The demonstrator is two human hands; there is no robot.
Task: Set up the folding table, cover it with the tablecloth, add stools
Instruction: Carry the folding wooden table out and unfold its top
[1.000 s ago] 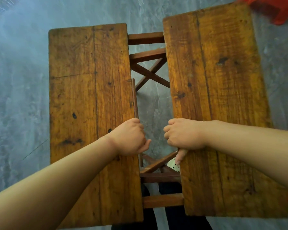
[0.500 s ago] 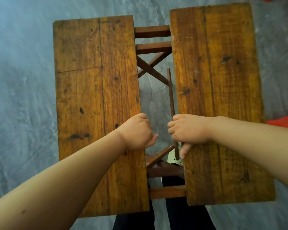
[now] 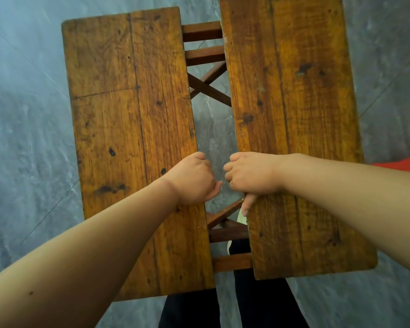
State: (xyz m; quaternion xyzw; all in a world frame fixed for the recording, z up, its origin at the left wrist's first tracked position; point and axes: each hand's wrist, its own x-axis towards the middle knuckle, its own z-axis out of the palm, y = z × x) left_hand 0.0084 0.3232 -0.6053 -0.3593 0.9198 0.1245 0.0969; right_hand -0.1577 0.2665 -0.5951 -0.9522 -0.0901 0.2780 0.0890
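Observation:
The folding table stands below me as two worn orange-brown wooden halves: a left half and a right half. A narrow gap runs between them, showing dark crossed leg braces and rails. My left hand grips the inner edge of the left half, fingers curled under it. My right hand grips the inner edge of the right half, thumb pointing down along the edge. The two hands nearly touch across the gap. No tablecloth is in view.
Grey marbled floor surrounds the table. A red plastic thing, perhaps a stool, shows at the right edge. My dark trouser legs and a pale shoe tip stand under the near end of the table.
The two table halves have come closer, so the gap between them is narrower. Both hands kept their grip on the inner edges and moved toward each other. The thin slat in the gap is no longer seen.

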